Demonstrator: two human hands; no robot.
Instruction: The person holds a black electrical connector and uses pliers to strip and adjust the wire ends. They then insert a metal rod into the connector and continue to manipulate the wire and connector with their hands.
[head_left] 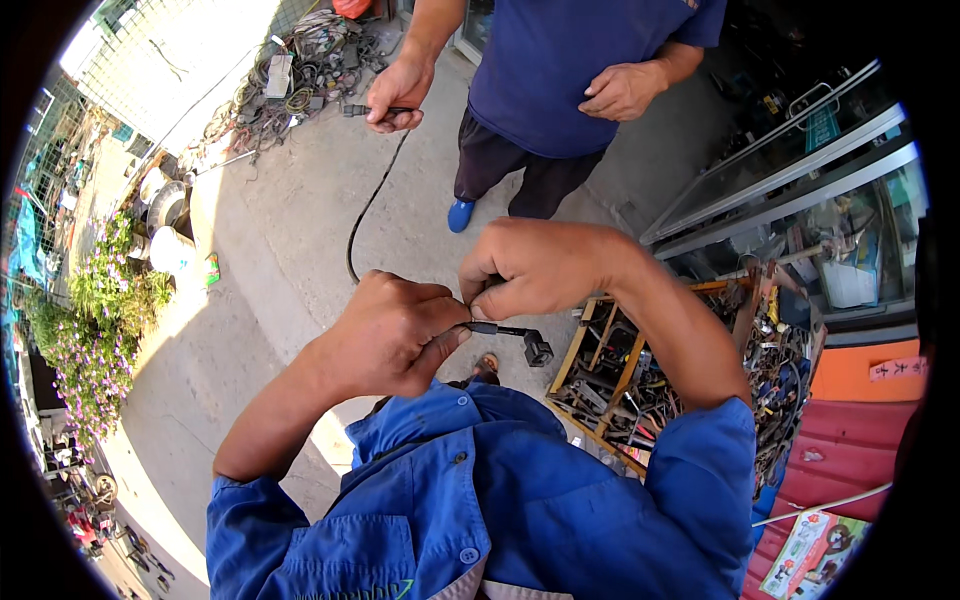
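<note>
1. The left hand is closed, its thumb and forefinger pinching the black stem of an angular black connector, whose head points away to the right.
2. The right hand is curled with its fingertips bunched beside the left hand's, just above the stem; whether they grip anything I cannot tell.
3. The connector is in front of the person's blue work shirt, over the concrete floor.
4. A black cable shows beyond the left hand and curves up to a co-worker's hand, which is closed around a black plug.
5. The co-worker's other hand is loosely curled before a dark blue shirt.
6. To the right stands a yellow-framed crate full of tools and parts, near glass doors.
7. Farther off on the left are a heap of tangled cables and a purple-flowered bush.
</note>
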